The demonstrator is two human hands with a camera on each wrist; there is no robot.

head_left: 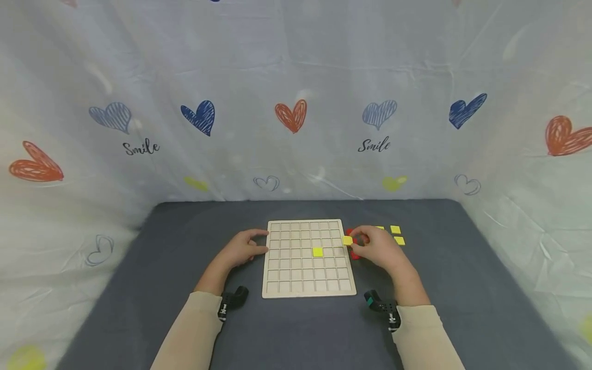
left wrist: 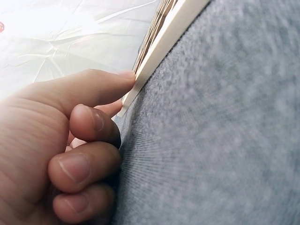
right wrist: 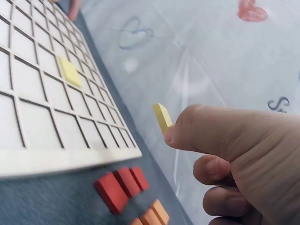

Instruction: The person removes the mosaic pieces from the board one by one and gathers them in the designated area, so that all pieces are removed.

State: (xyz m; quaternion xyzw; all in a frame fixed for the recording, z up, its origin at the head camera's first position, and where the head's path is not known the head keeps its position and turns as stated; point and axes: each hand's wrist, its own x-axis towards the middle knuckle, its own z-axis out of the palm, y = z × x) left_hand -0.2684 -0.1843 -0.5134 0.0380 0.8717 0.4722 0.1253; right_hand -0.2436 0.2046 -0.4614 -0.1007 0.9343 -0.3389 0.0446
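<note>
A pale wooden board [head_left: 309, 296] with a square grid lies on the dark table. One yellow square tile [head_left: 317, 252] sits on it right of the middle. My right hand [head_left: 381, 249] pinches another yellow tile [right wrist: 162, 118] between thumb and finger, held up by the board's right edge; its other fingers are curled. At the opposite side, my left hand [head_left: 240, 248] touches the left edge with thumb and index finger. The left wrist view shows its remaining fingers [left wrist: 82, 164] bent beside that edge. Red tiles [right wrist: 112, 192] lie right of the board, partly covered by the right hand in the head view.
More yellow tiles [head_left: 395, 229] lie beyond the right hand. In the right wrist view, several orange tiles [right wrist: 160, 212] rest near the red ones. A white curtain [head_left: 287, 61] printed with hearts hangs behind and beside the dark table [head_left: 296, 334].
</note>
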